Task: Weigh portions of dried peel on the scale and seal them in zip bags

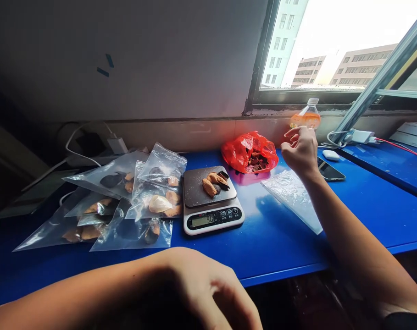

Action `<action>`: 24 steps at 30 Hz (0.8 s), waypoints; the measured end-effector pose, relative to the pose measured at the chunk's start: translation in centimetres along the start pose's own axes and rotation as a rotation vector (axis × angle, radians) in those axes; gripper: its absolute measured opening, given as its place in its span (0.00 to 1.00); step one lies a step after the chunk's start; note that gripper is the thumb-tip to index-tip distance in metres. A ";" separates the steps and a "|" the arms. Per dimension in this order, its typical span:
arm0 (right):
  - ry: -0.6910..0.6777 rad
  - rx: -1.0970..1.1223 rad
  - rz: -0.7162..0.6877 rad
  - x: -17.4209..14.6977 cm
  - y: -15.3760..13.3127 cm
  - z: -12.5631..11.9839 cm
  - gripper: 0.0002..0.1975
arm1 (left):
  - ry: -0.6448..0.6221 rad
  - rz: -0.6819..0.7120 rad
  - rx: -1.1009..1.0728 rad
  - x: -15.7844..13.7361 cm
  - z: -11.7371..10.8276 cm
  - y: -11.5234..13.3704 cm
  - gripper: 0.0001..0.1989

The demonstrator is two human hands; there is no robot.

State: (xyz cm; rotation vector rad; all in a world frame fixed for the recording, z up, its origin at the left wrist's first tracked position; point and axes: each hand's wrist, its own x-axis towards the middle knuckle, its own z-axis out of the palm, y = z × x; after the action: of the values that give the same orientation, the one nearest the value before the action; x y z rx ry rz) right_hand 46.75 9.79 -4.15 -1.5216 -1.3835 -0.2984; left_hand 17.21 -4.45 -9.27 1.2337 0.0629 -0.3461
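Observation:
My right hand (299,149) is raised in front of an orange drink bottle (306,117), over the far end of clear plastic bags (294,195). Its fingers are loosely bent, thumb apart from the index finger, with nothing visible in them. My left hand (211,288) hangs bent at the wrist by the table's front edge; its fingers are parted and their tips are out of frame. A kitchen scale (191,188) carries several brown and black dried chunks (213,182); its display seems to read 90. Behind it, a red plastic bag (236,151) gapes over more dark pieces (257,162).
Several clear zip bags (149,197) with brown and dark pieces are heaped left of the scale. A phone (332,170), white earbud case (331,155) and charger (361,136) lie at the right. A metal frame (359,101) slants before the window. Cables run along the wall.

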 end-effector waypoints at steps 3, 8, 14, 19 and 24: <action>-0.074 0.013 0.027 0.2 0.9 0.4 0.12 | 0.119 -0.037 -0.067 -0.7 0.8 1.6 0.23; -0.121 0.032 0.067 0.5 2.0 0.7 0.13 | 0.097 -0.034 -0.089 -0.7 0.8 2.0 0.28; -0.136 0.032 0.079 0.5 1.4 0.3 0.11 | 0.040 0.022 -0.111 -0.4 0.3 1.5 0.27; -0.586 -0.015 0.116 0.5 1.9 -0.9 0.07 | 0.039 0.000 -0.139 -0.5 0.4 1.8 0.27; -1.151 0.050 0.127 1.4 5.1 -2.6 0.13 | 0.051 0.010 -0.148 -0.5 0.5 2.0 0.26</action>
State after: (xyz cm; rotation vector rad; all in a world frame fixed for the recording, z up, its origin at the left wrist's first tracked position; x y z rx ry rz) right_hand 52.62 9.50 -4.50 -1.7913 -2.0889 0.8220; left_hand 17.21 -4.22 -7.18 1.0955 0.1240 -0.2963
